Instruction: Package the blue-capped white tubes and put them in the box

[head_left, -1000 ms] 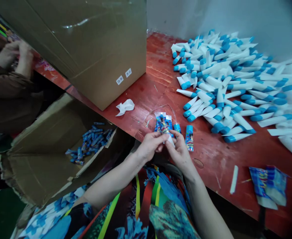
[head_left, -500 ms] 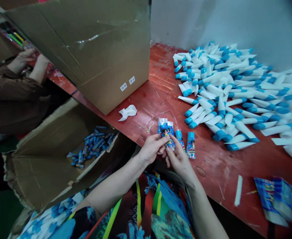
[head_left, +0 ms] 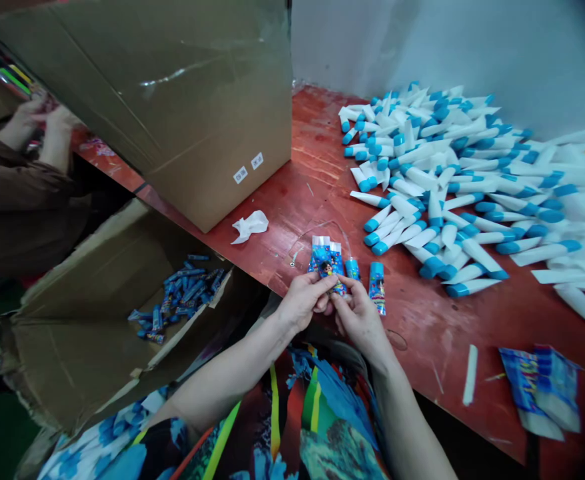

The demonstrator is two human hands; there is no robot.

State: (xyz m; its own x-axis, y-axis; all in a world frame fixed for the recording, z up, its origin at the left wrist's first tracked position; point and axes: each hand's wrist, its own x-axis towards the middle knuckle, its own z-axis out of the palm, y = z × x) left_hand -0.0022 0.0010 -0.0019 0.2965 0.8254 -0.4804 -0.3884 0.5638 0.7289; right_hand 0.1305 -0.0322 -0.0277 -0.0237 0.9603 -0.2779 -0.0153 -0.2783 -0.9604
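Note:
Both my left hand (head_left: 302, 301) and my right hand (head_left: 360, 320) pinch a blue printed packet (head_left: 330, 265) with white-edged tops, its lower end hidden by my fingers. Just beyond my right hand stand a blue-capped printed tube (head_left: 377, 288) and a shorter blue one (head_left: 352, 269). A thin loop of clear cord (head_left: 322, 228) lies on the table behind the packet. To the right spreads a large heap of white tubes with blue caps (head_left: 452, 180), not touching my hands.
The red wooden table (head_left: 317, 180) holds a large cardboard box (head_left: 172, 113) and printed wrappers (head_left: 540, 387). An open carton (head_left: 72, 353) at left holds blue tubes (head_left: 175, 297). A co-worker's hands (head_left: 37, 123) work beyond the box. My patterned garment lies below.
My hands still hold the packet, which has turned slightly. The tubes next to it look shifted, and the whole view has moved a little. The co-worker's hands have shifted position.

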